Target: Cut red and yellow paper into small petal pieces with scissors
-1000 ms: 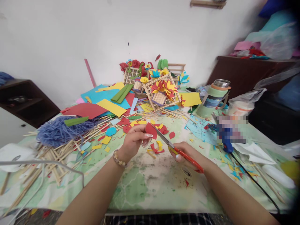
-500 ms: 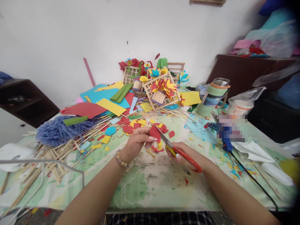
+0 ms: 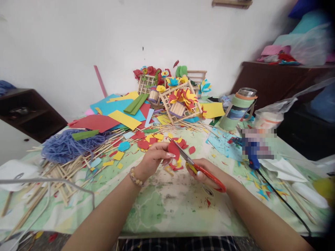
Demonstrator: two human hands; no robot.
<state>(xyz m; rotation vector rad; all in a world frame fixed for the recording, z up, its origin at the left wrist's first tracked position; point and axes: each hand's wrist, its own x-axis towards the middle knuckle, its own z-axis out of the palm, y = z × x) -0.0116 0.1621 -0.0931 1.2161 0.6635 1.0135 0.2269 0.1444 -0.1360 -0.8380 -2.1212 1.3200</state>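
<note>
My left hand pinches a small red paper piece above the middle of the table. My right hand grips red-handled scissors, and their blades reach up and left into the edge of the red piece. Small red and yellow paper scraps lie on the table right under both hands. A beaded bracelet sits on my left wrist.
Sheets of coloured paper and stick frames with paper flowers fill the back of the table. Wooden sticks and blue yarn lie left. A tumbler, a blue glue gun with its cable, and a bagged tub stand right.
My left hand has brought the red piece slightly right and down onto the scissor blades. The scissors have shifted a little left and closed further on the paper.
</note>
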